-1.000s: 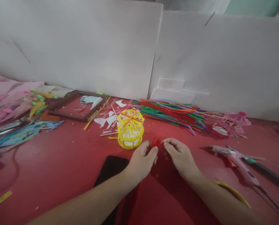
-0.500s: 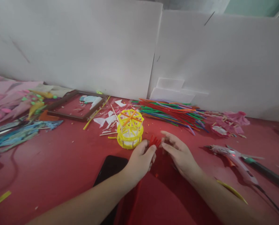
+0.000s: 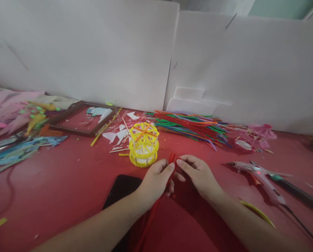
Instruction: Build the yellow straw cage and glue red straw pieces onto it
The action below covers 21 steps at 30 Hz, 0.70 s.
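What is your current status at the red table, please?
Left hand holding red pipe cleaners; right hand pinching at their tips. Yellow pipe-cleaner frame upright just beyond left hand. Black phone partly hidden by left forearm.

Here's the red tabletop (image 3: pixel 75 185), stretching wide under dim, greyish light! Behind it the left white panel (image 3: pixel 80 52) meets the right white panel (image 3: pixel 245 70) along a slanting seam (image 3: pixel 169 70), and up beyond, top right, a pale green surface (image 3: pixel 279 8) peeks over.
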Available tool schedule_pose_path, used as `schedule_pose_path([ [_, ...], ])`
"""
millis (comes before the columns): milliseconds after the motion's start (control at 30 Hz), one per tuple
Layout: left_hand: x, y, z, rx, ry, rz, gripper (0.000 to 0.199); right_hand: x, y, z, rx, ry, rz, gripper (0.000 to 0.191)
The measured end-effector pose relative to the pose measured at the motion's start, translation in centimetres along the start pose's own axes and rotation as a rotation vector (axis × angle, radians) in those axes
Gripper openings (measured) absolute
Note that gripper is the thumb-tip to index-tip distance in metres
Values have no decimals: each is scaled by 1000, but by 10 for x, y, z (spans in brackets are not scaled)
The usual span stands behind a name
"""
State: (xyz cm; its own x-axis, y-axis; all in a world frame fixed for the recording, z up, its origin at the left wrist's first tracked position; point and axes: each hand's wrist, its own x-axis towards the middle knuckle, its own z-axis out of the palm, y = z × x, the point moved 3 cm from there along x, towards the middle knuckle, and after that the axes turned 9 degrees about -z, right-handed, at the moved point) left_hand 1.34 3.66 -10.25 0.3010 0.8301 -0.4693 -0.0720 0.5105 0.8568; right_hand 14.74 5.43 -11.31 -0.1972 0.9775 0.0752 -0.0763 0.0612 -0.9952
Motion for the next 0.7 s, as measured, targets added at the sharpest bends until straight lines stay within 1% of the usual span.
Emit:
schedule_pose_path([
  [200,-1,-1,-1,42,16,19,19,0,-4,1,-25,-46,-16,29],
  [300,0,-2,-2,61,23,19,18,0,-1,1,-23,-41,-10,29],
  [400,1,-2,-2,75,22,26,19,0,2,-2,-31,59,-53,27],
  [500,1,-2,-2,75,17,32,21,0,3,-6,-30,161,-96,30],
  [700,3,-3,-2,48,16,46,23,0,-1,-8,-73,219,-91,28],
])
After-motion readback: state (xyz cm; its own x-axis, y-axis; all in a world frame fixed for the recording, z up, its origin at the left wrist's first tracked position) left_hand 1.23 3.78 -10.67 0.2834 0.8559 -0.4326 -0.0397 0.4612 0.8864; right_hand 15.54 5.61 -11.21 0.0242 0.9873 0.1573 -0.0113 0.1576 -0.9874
